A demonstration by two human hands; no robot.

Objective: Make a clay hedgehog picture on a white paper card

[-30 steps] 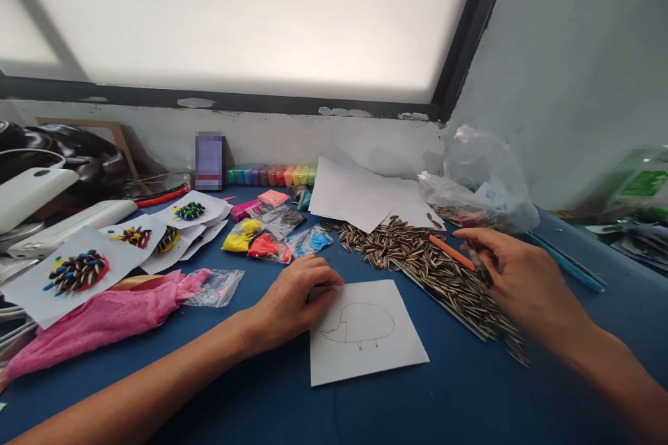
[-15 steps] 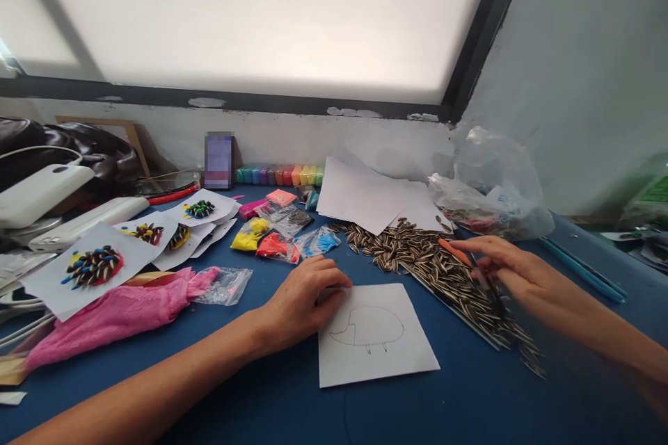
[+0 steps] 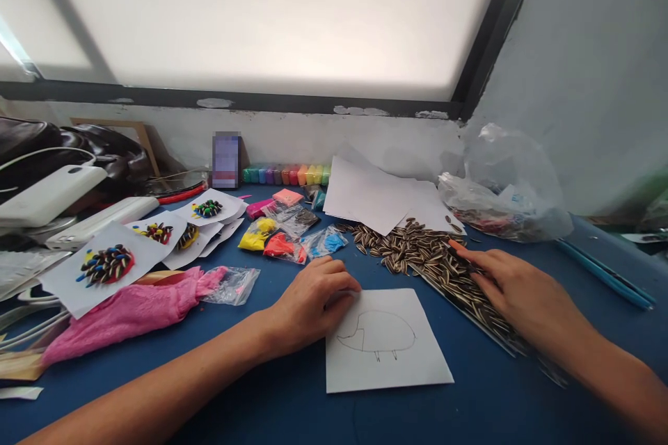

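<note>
A white sheet of paper with a pencil-like outline of a hedgehog-shaped animal lies on the blue table in front of me. My left hand rests at its upper left corner, fingers curled and thumb and forefinger closed on the edge. To the right, my right hand is over a heap of striped sunflower seeds. Its thumb and fingers are drawn together around something dark, mostly hidden. A slim orange object lies by its forefinger; its kind is unclear.
Bags of coloured clay sit behind my left hand. Finished seed pictures on paper, a pink cloth and white power banks lie left. Behind are paper sheets and a plastic bag; a blue pen-like item lies far right.
My right hand has lowered onto the seeds, and the dark slim thing in its fingers is now mostly covered. The whole view has shifted slightly; my left hand stays on the paper.
</note>
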